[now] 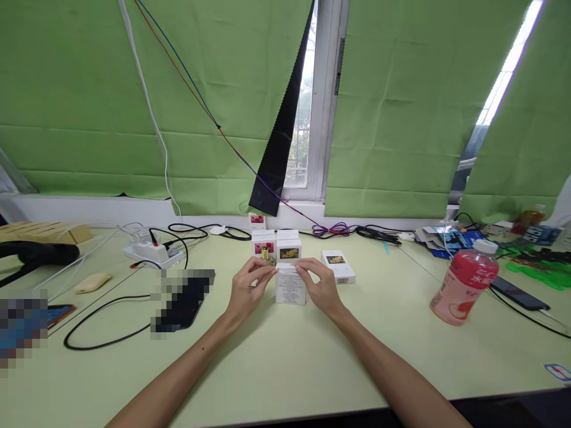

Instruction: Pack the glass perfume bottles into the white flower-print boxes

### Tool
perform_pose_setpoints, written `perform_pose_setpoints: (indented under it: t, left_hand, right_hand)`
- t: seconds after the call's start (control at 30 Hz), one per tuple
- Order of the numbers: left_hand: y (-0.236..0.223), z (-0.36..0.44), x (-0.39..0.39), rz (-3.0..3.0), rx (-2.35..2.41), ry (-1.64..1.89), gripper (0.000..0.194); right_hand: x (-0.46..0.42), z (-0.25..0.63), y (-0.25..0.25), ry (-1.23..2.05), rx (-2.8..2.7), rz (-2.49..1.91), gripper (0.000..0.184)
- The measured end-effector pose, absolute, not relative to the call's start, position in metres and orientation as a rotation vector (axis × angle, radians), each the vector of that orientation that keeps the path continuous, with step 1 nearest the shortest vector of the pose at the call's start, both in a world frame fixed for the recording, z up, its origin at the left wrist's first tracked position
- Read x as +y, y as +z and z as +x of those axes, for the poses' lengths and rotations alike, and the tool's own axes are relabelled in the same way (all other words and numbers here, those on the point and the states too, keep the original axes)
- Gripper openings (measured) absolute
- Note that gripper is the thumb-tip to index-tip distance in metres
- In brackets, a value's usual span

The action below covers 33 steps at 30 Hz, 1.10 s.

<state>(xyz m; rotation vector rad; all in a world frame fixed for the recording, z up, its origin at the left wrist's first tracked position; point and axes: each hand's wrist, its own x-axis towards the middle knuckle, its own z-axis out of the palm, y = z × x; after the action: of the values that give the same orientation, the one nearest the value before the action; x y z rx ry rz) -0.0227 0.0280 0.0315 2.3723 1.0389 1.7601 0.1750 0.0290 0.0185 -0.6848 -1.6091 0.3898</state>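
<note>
A small white box (291, 288) with fine print on its near face stands upright on the table. Its top left corner is pinched by the fingertips of my left hand (250, 284). At the top right corner, my right hand (320, 285) grips the same box between thumb and fingers. Just behind my left fingers shows a small bottle with a gold cap (265, 254), its body partly hidden. Two rows of white boxes stand behind, one with a red picture (264, 247) and one with a yellow picture (289, 252). A flat white box (338, 266) lies to the right of my right hand.
On the left are a blurred-out phone (185, 303), a black cable (75, 348), a power strip (154, 252) and a beige mouse-shaped object (93, 283). Right of my arms stand a pink drink bottle (464, 285) and a dark phone (520, 293). Coiled cables (377, 234) lie along the back.
</note>
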Motion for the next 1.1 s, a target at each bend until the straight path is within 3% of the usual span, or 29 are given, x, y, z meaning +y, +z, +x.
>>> perform_pose_setpoints:
  t: [0.63,0.87,1.1]
  left_hand:
    - [0.0300,-0.0288,0.0261,2.577,1.108,1.688,0.015]
    - [0.0320,-0.0252,0.0224,2.537,1.102,1.650,0.038]
    - [0.0237,-0.0245,0.0271,2.576,1.003,1.548,0.032]
  right_hand:
    - [0.0289,0.1751,0.0193,0.394,-1.619,-0.684,0.020]
    - [0.0297,0.1753,0.0190,0.396,-1.624,-0.674,0.019]
    - [0.0299,0.1760,0.0192,0.383,-1.633,-0.673,0.019]
